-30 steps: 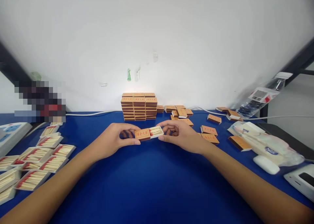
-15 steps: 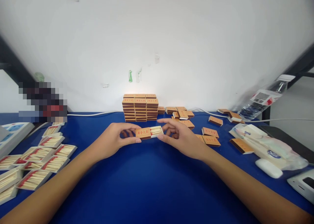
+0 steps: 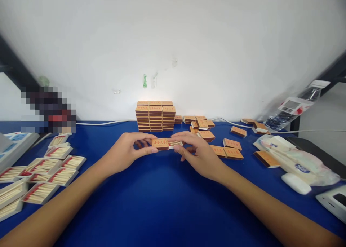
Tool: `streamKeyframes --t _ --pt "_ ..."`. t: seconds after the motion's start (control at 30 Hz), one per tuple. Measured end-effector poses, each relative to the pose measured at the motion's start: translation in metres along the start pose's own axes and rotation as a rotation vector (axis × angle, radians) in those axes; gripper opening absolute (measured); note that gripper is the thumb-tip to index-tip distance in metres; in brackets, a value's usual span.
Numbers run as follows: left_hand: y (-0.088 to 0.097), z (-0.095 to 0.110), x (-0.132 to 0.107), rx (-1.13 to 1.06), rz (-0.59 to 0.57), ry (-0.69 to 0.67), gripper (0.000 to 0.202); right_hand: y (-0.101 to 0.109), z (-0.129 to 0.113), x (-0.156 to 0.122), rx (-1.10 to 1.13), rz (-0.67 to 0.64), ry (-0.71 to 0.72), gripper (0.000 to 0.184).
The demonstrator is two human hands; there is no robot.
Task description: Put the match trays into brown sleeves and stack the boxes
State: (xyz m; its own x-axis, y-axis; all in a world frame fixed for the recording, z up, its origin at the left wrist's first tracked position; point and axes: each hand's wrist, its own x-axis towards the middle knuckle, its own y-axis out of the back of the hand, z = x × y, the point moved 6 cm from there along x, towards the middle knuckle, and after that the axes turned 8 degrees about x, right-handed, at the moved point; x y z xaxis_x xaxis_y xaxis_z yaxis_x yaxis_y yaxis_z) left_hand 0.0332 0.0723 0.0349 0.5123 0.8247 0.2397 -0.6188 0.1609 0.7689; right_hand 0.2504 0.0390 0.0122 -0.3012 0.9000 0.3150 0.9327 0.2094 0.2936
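Between my hands is a matchbox [image 3: 160,144], its orange sleeve facing up and its white tray [image 3: 171,147] of matches sticking partly out to the right. My left hand [image 3: 129,149] grips the sleeve's left end between thumb and fingers. My right hand [image 3: 196,152] closes on the tray's right part, fingers over the top and thumb at the near side, hiding some of the matches. Just behind stands a neat stack of closed matchboxes [image 3: 155,119], three across and several layers high, close to the wall.
Several open trays of red-tipped matches [image 3: 40,193] lie at the left beside a power strip [image 3: 16,146]. Loose matchboxes [image 3: 233,153] are scattered at right. Farther right are a tissue pack [image 3: 294,162], a white case [image 3: 296,184] and a leaning bottle [image 3: 294,104].
My right hand has moved from the tray's end to over it, fingers now pressing on it. The matchbox is slightly farther right in view and tilted flatter.
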Motion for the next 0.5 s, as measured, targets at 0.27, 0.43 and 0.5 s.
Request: streamKeyframes --t 0.27,0.43,0.5 --pt "0.0001 -0.0022 -0.0009 -0.053 0.028 0.027 0.045 0.0045 0.0023 -0.0001 0.051 0.104 -0.016 0.033" --pt "0.0004 -0.0024 0.0000 -0.062 0.025 0.038 0.044 0.0062 0.0043 -0.0004 0.048 0.108 -0.002 0.029" --pt "0.0007 -0.0020 0.0000 -0.070 0.028 0.041 0.043 0.0066 0.0026 -0.0007 0.051 0.109 0.004 0.028"
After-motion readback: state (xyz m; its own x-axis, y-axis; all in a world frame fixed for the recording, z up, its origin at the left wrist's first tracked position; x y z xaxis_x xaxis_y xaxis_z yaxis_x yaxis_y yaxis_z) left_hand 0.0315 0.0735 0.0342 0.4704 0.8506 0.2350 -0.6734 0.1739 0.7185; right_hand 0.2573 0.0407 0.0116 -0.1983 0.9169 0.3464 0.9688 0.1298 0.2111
